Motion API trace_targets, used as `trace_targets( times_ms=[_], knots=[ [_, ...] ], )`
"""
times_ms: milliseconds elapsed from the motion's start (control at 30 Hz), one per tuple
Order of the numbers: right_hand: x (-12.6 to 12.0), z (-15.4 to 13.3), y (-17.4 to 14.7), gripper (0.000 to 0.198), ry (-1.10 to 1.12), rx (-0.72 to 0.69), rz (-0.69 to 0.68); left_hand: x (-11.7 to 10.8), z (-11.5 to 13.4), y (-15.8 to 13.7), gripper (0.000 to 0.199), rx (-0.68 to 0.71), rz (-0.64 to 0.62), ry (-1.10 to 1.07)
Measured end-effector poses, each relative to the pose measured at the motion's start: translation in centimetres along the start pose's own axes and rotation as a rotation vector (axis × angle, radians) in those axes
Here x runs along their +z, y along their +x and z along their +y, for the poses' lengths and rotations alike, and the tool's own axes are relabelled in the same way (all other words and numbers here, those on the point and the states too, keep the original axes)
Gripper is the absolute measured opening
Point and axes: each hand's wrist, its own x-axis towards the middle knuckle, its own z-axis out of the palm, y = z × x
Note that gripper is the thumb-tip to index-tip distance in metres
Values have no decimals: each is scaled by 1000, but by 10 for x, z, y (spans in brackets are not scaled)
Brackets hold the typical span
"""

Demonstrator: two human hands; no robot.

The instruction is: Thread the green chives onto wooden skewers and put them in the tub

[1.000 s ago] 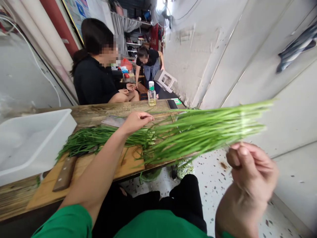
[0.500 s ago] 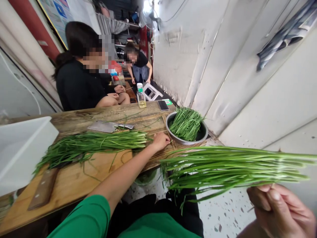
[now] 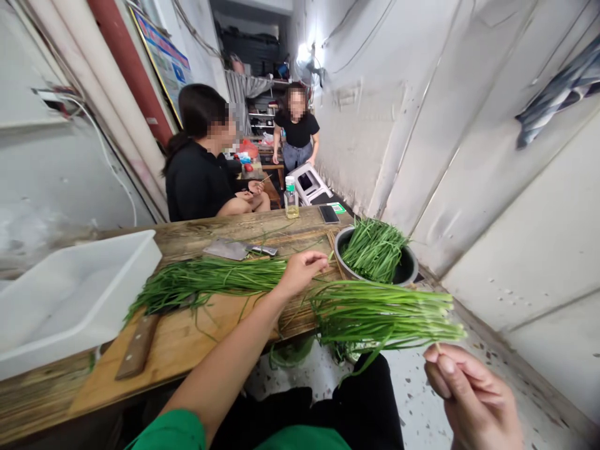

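Note:
My right hand (image 3: 471,394) grips a loose bunch of green chives (image 3: 379,312) by one end, held level over my lap at the table's right edge. My left hand (image 3: 300,270) reaches forward and rests, fingers curled, at the end of a long pile of chives (image 3: 210,281) lying across the wooden cutting board (image 3: 187,337). A metal bowl (image 3: 405,270) stuffed with more chives stands just right of that hand.
A white plastic tub (image 3: 70,294) sits at the table's left. A cleaver (image 3: 234,249) lies behind the pile; a knife handle (image 3: 135,347) lies on the board. A bottle (image 3: 291,197) and phone (image 3: 328,214) stand at the far edge. Two other people are beyond the table.
My right hand swung its chive bunch from up high down to level beside the table. My left hand slid right along the pile's end. The far person stood upright.

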Motion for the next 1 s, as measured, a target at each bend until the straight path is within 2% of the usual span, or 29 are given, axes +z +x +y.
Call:
trace_targets(
  times_ms=[67,133,233,400,733,1000],
  knots=[
    [9,6,0,13,7,44,-71,-13,33,-13,31,6,76,-58],
    [21,10,1,15,22,99,-142,-18,59,-25,33,-5,72,-88],
    [39,15,3,20,47,221,-221,-14,79,-36,31,-25,55,-176],
    [56,20,9,24,106,314,-268,-5,81,-39,24,-58,-25,-334],
    [53,22,17,28,209,393,-271,3,81,-36,19,-75,-164,-305],
    [50,20,21,28,241,412,-277,10,83,-33,19,-103,-142,-239]
  ],
)
